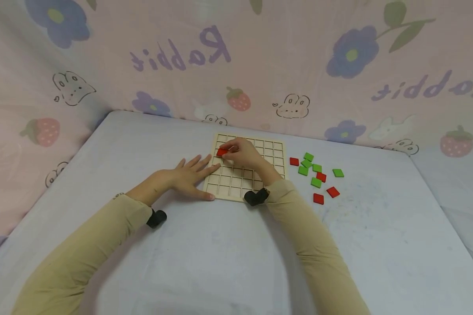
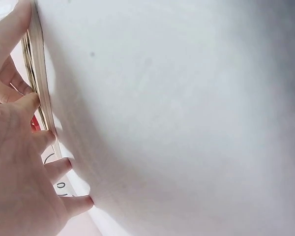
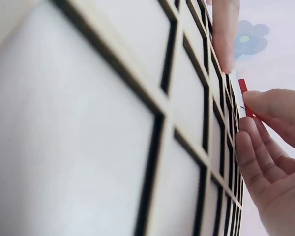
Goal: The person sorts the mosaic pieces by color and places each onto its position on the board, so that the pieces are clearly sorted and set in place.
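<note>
A pale wooden grid board (image 1: pixel 236 181) lies on the white table. Over its left column, toward the back, my right hand (image 1: pixel 242 153) pinches a red square tile (image 1: pixel 221 152). The right wrist view shows this red tile (image 3: pixel 245 96) tilted on edge between thumb and fingers, close to the grid. My left hand (image 1: pixel 187 177) is spread with straight fingers along the board's left edge, its thumb at the front left corner. In the left wrist view, fingertips of the left hand (image 2: pixel 27 142) touch the board's side (image 2: pixel 42 73) and the table.
Right of the board lie loose green tiles (image 1: pixel 316 182) and red tiles (image 1: pixel 318 199), several of each, some touching. A pink patterned cloth (image 1: pixel 260 57) rises behind the table (image 1: pixel 220 253). Each wrist carries a black camera mount (image 1: pixel 256 197).
</note>
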Demonstrator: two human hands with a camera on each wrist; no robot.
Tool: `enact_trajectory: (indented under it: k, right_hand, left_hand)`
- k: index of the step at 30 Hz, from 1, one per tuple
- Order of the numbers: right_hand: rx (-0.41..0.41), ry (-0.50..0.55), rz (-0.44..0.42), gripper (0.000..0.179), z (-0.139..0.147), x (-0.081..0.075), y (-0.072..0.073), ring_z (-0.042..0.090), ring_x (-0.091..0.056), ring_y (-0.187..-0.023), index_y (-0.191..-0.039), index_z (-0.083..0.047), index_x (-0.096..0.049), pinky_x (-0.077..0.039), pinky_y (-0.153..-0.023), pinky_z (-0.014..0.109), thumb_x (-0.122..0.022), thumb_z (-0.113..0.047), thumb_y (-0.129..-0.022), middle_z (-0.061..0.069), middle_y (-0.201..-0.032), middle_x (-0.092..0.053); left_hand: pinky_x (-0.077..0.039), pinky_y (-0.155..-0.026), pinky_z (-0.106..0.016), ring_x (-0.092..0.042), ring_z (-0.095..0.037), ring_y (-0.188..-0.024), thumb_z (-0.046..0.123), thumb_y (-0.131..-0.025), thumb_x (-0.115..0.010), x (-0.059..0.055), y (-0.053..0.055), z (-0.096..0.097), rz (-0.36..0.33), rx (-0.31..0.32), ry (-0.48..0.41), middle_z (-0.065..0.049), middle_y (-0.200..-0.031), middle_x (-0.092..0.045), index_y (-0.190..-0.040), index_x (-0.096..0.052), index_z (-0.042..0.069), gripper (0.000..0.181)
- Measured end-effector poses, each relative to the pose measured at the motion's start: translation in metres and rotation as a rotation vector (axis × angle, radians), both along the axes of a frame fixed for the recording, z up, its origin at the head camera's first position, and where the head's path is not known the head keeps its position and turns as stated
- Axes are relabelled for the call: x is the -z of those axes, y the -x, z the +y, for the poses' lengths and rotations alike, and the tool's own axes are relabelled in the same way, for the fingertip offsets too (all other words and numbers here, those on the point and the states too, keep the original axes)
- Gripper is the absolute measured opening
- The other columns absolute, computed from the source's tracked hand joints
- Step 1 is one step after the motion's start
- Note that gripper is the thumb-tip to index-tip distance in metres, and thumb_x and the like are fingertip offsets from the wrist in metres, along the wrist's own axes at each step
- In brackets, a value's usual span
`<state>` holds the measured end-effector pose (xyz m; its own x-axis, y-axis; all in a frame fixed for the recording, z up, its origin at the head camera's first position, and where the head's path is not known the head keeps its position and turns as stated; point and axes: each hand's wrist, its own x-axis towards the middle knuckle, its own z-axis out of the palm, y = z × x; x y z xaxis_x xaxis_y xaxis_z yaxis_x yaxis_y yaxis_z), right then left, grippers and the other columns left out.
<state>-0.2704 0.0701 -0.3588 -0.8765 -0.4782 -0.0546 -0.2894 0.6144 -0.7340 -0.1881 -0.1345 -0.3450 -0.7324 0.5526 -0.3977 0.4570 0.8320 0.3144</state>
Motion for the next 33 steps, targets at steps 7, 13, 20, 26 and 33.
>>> enact_trajectory:
  k: [7, 13, 20, 26, 33]
  right_hand:
    - [-0.006, -0.035, -0.002, 0.032, -0.003, -0.001, 0.0, 0.024, -0.059, -0.109, -0.122, -0.007, -0.066, -0.05, -0.086, 0.034, -0.063, -0.012, -0.09, 0.011, -0.12, -0.061]
    - [0.001, -0.054, -0.006, 0.032, -0.003, 0.0, 0.001, 0.025, -0.058, -0.112, -0.123, -0.008, -0.065, -0.049, -0.092, 0.036, -0.062, -0.014, -0.092, 0.011, -0.123, -0.061]
    - [0.03, -0.005, -0.047, 0.032, -0.002, 0.002, 0.002, 0.026, -0.058, -0.113, -0.122, -0.008, -0.065, -0.048, -0.096, 0.039, -0.064, -0.015, -0.091, 0.012, -0.121, -0.062]
    - [0.046, 0.008, -0.063, 0.031, 0.0, 0.004, 0.001, 0.025, -0.059, -0.113, -0.121, -0.009, -0.066, -0.048, -0.094, 0.038, -0.063, -0.015, -0.091, 0.011, -0.121, -0.064]
    - [0.045, -0.006, -0.045, 0.031, -0.001, 0.006, 0.003, 0.025, -0.059, -0.113, -0.122, -0.009, -0.066, -0.048, -0.096, 0.038, -0.063, -0.017, -0.092, 0.01, -0.122, -0.064]
  left_hand:
    - [0.002, -0.111, -0.068, 0.01, -0.041, -0.146, 0.06, -0.088, -0.056, 0.0, 0.0, 0.0, -0.002, 0.004, 0.007, -0.013, -0.161, 0.011, -0.156, -0.006, 0.022, 0.093]
    - [0.003, -0.111, -0.068, 0.011, -0.04, -0.146, 0.061, -0.088, -0.055, 0.001, 0.001, 0.0, -0.001, 0.009, 0.006, -0.013, -0.161, 0.011, -0.156, -0.005, 0.023, 0.093]
    - [0.001, -0.111, -0.069, 0.008, -0.041, -0.146, 0.061, -0.088, -0.055, 0.002, 0.0, -0.001, 0.011, 0.011, 0.004, -0.014, -0.161, 0.009, -0.156, -0.006, 0.022, 0.093]
    - [-0.002, -0.112, -0.067, 0.003, -0.041, -0.147, 0.059, -0.087, -0.057, 0.002, 0.0, -0.005, 0.026, 0.027, -0.013, -0.014, -0.162, 0.004, -0.156, -0.009, 0.019, 0.093]
    - [-0.002, -0.114, -0.065, 0.002, -0.038, -0.148, 0.059, -0.087, -0.058, 0.006, 0.002, -0.014, 0.046, 0.046, -0.036, -0.008, -0.162, 0.001, -0.156, -0.008, 0.018, 0.094]
